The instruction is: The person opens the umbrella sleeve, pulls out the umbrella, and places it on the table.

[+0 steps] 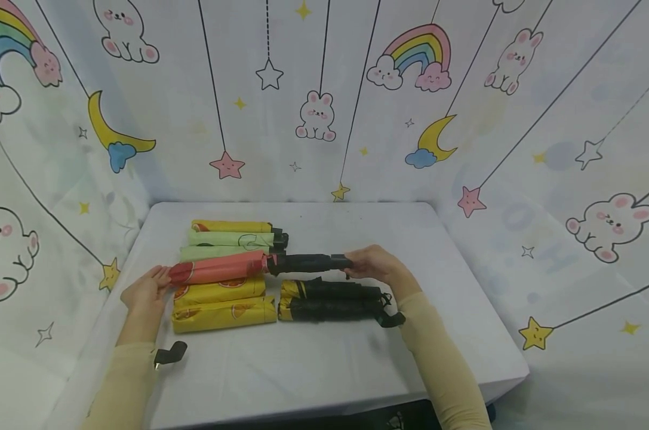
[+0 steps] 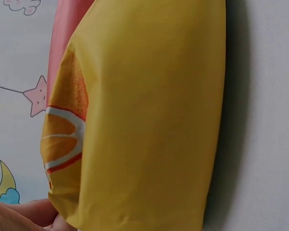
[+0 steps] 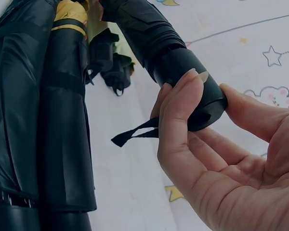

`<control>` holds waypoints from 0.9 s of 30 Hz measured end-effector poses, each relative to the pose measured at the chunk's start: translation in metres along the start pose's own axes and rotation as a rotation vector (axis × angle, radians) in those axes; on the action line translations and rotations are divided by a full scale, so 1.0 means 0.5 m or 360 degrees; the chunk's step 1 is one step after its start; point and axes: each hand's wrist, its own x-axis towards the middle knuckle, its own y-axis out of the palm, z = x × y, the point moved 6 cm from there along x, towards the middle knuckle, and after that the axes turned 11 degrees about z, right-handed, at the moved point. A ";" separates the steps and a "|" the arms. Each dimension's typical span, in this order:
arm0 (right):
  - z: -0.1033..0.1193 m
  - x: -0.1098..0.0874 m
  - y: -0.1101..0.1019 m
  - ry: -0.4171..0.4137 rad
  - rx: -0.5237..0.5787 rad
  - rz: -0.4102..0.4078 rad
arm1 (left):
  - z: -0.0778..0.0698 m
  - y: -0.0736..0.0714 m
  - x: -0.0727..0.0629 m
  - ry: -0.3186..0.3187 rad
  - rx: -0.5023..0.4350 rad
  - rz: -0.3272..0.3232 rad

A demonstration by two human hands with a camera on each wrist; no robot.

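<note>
My left hand (image 1: 147,286) holds the red end of a long folded umbrella (image 1: 217,269), red on the left and black on the right. At the other end, my right hand (image 1: 375,263) pinches its black handle (image 3: 188,72) between thumb and fingers, and a strap loop (image 3: 135,134) dangles there. Just in front lie two yellow umbrella pieces (image 1: 222,315) printed with orange slices. To their right are two folded black umbrellas (image 1: 332,309) with yellow ends. Behind the red part, green folded umbrellas (image 1: 230,239) lie side by side, the nearer one partly hidden.
Farthest back in the row is a yellow folded umbrella (image 1: 233,226). All lie on a white-covered table (image 1: 281,376). A white curtain (image 1: 281,149) with cartoon bunnies, stars and rainbows hangs around the back and sides. Something dark (image 1: 405,413) stands below the front edge.
</note>
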 end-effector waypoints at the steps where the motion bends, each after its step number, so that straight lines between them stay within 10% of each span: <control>1: -0.001 -0.002 -0.001 -0.0005 0.0003 0.0004 | 0.000 0.000 -0.001 0.0003 0.0001 0.0007; 27: -0.009 -0.049 -0.043 -0.0059 -0.0043 -0.0018 | -0.005 0.000 0.001 0.0024 0.0031 0.0044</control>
